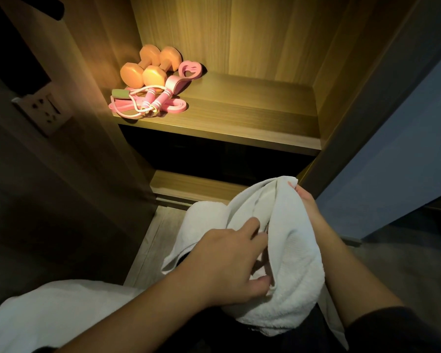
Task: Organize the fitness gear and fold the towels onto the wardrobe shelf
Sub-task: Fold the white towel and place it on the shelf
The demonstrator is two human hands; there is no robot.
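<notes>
wardrobe shelf, wood grain, warm light on its left back corner, dim elsewhere. i see the white towel below and in front of that shelf, held in the air between both hands, not on the shelf. it is bunched, with loose folds down the middle, and covers part of the right wrist.

left hand: fingers and thumb curled into a fold at the towel's middle, gripping the cloth.
right hand: mostly hidden behind the towel, fingertips pinching its upper corner.

second white towel at the lower left edge of view, under the left forearm; i cannot tell what it rests on.

on the shelf, left back: two orange dumbbells side by side, touching. just in front of them a pink jump rope, handles together, cord looped. a flat pink band lies under and beside the rope. a pink heart-shaped piece sits just right of the dumbbells.

below the shelf is a dark gap, then a lower board. wall socket on the panel left of the wardrobe. grey floor beneath the towel.
</notes>
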